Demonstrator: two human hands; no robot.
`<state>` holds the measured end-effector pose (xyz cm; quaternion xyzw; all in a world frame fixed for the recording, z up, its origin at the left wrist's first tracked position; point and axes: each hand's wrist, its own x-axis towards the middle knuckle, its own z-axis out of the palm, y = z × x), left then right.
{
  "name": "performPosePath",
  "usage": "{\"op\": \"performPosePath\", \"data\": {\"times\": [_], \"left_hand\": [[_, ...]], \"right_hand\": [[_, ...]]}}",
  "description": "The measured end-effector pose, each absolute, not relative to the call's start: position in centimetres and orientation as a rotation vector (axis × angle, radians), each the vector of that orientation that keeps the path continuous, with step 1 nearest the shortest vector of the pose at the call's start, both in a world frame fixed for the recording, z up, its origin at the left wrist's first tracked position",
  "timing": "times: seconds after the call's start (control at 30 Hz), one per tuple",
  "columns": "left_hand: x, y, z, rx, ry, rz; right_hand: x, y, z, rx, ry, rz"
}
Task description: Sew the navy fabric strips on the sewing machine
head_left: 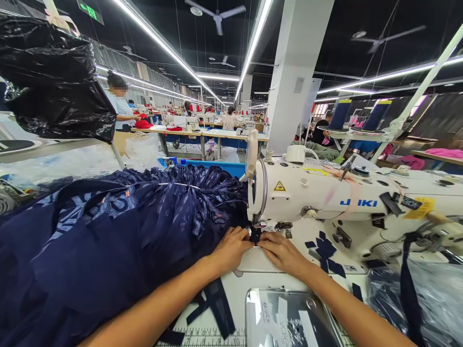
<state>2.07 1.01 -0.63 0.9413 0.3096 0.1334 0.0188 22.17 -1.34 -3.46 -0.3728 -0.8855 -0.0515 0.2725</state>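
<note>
A white JUKI sewing machine (289, 188) stands in front of me, its needle end at the left. My left hand (234, 246) is closed at the presser foot, its fingertips pinching the edge of dark navy fabric (255, 234). From the other side my right hand (282, 249) presses thumb and fingers together on the same bit of fabric. The fingers partly hide the needle area. A big bundle of navy garments (108, 250), gathered with a white tie, lies left of the machine and reaches my left hand.
Small navy scraps (325, 248) lie on the machine bed right of my right hand. Navy strips (219, 308), a ruler tape (213, 337) and a shiny metal case (289, 318) are on the tabletop nearer me. Clear plastic (434, 299) sits at right. Thread cones (340, 115) stand behind.
</note>
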Motion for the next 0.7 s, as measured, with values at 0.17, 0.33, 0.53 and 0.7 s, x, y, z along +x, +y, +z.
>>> {"op": "performPosePath", "data": {"times": [0.17, 0.33, 0.53, 0.7], "left_hand": [[1.78, 0.83, -0.52, 3.002, 0.9, 0.379], [1.6, 0.46, -0.49, 3.059, 0.903, 0.348], [1.67, 0.53, -0.31, 3.066, 0.903, 0.303], [1.7, 0.51, -0.38, 3.084, 0.902, 0.315]], "right_hand": [[22.13, -1.36, -3.26, -0.997, -2.463, -0.213], [21.96, -1.54, -2.83, -1.001, -2.493, -0.259], [21.91, -1.63, -2.76, -1.009, -2.485, -0.28], [21.94, -1.57, -2.99, -1.01, -2.489, -0.278]]}}
